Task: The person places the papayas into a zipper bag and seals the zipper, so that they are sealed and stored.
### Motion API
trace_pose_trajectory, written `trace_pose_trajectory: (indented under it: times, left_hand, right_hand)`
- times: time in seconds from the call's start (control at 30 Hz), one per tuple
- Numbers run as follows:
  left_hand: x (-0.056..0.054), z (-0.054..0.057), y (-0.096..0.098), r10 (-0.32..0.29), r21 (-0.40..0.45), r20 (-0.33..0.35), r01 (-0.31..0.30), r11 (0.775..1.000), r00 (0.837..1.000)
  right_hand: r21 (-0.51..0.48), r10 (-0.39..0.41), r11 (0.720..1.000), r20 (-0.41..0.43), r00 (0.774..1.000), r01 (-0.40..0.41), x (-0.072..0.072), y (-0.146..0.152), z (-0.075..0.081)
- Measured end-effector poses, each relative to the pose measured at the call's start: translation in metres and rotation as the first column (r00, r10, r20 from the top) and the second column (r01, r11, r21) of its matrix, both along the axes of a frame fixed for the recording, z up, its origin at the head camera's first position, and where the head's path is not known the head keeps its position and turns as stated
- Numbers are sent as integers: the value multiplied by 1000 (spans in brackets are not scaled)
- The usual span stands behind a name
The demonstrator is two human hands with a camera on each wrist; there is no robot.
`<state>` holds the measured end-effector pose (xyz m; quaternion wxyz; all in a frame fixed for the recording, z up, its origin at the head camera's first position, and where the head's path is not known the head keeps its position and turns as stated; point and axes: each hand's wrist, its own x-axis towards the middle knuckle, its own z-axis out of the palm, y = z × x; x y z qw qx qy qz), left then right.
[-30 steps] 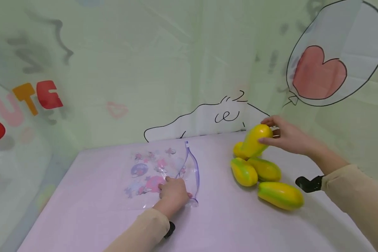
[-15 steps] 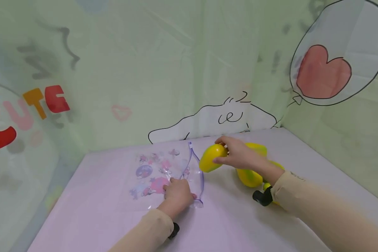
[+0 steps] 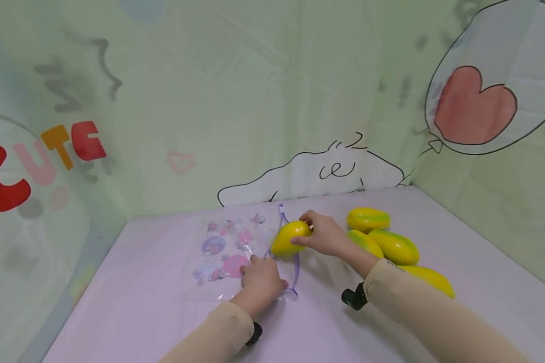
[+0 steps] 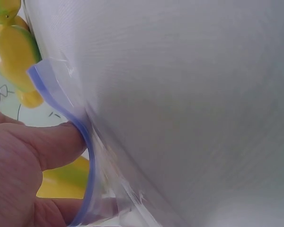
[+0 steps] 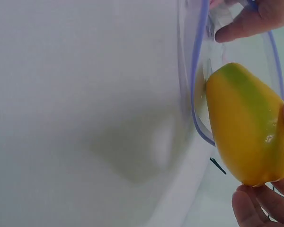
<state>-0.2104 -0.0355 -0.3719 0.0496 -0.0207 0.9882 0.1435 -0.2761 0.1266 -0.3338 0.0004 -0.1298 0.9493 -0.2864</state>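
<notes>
A yellow papaya (image 3: 290, 238) with a green stripe is held in my right hand (image 3: 324, 234), thumb on one side and fingers on the other. It overlaps the mouth of a clear zip bag (image 3: 227, 252) with pink and purple prints and a purple rim. In the right wrist view, the papaya's narrow end (image 5: 234, 78) sits within the spread mouth. My left hand (image 3: 260, 277) is at the near part of the bag's mouth. Its thumb (image 4: 57, 142) presses against the purple rim in the left wrist view, with another finger reaching past the rim.
Several more papayas lie on the table's right side: one at the back (image 3: 368, 219), others beside and in front of it, one papaya (image 3: 431, 280) partly behind the right sleeve. A pale pink tabletop (image 3: 131, 282) meets a printed curtain (image 3: 200, 101) behind.
My right hand has carried the papaya from the pile on the right leftward and down to the bag's mouth. My left hand has stayed at the bag. The head view has shifted slightly.
</notes>
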Motion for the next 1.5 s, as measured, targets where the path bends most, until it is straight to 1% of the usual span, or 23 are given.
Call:
trace_pose_trajectory:
  times: [0.17, 0.33, 0.53, 0.63, 0.77, 0.97, 1.07, 1.2, 1.33, 1.43, 1.5]
  left_hand:
    - [-1, 0, 1, 10, 4, -11, -9, 1000, 1000]
    - [0, -1, 1, 5, 14, -36, -4, 1000, 999]
    - [1, 0, 1, -1, 36, -52, 3, 999, 999]
    - [2, 0, 0, -3, 46, -71, 6, 999, 997]
    - [3, -1, 0, -14, 42, -103, 18, 999, 995]
    - [5, -1, -1, -25, 39, -120, 30, 999, 992]
    - [5, -1, -2, -17, 48, -120, 22, 999, 993]
    - [4, -2, -2, -3, 64, -124, 11, 998, 992]
    - [2, -3, -2, -8, 60, -108, 14, 998, 994]
    - [1, -4, -2, -17, 56, -95, 23, 998, 995]
    - [1, -4, -1, -22, 54, -95, 28, 998, 995]
  right_hand:
    - [-44, -46, 998, 27, 999, 47, -1, -6, -10]
    - [-79, -85, 993, 30, 996, 87, -2, -14, -19]
    - [-100, -85, 991, 32, 996, 87, -4, -23, -28]
    - [-117, -83, 989, 33, 996, 86, -5, -27, -31]
    - [-159, -81, 984, 16, 997, 82, -6, -31, -35]
    - [-216, -80, 973, -2, 997, 78, -5, -38, -38]
    - [-241, -50, 969, -5, 999, 47, -5, -43, -38]
    - [-270, 0, 963, 26, 1000, 7, -4, -49, -39]
    - [-264, 51, 964, 56, 997, -35, -6, -54, -37]
    - [-259, 120, 961, 72, 990, -98, -10, -55, -36]
    - [-273, 175, 952, 110, 978, -140, -14, -55, -36]
